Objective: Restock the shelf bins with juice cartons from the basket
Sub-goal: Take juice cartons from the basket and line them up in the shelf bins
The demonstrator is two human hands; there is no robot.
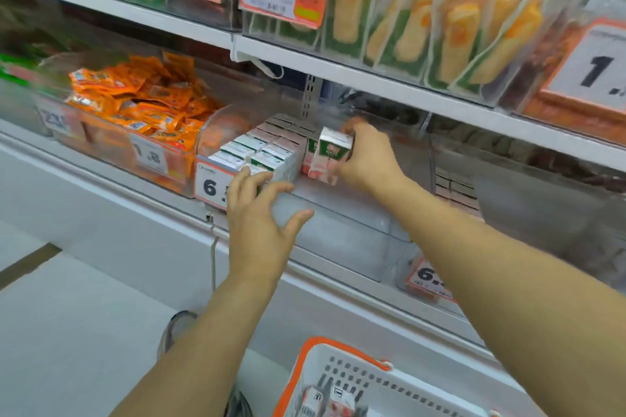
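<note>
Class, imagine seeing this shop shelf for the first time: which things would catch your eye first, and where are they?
The right hand holds a pink juice carton at the clear bin, beside the packed rows of cartons. Left of them, bright orange sachets fill a neighbouring bin. The white basket sits at the bottom.

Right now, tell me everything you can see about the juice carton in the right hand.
The juice carton is a small rectangular box, apparently coated paperboard, with a white top, a green band carrying a round logo, and a pinkish lower part. It is tilted, its top leaning left toward the rows of cartons already packed in the clear shelf bin. The right hand holds it from the right side, fingers over the top edge. Its lower end hangs just above the bin floor; contact there is unclear.
</note>
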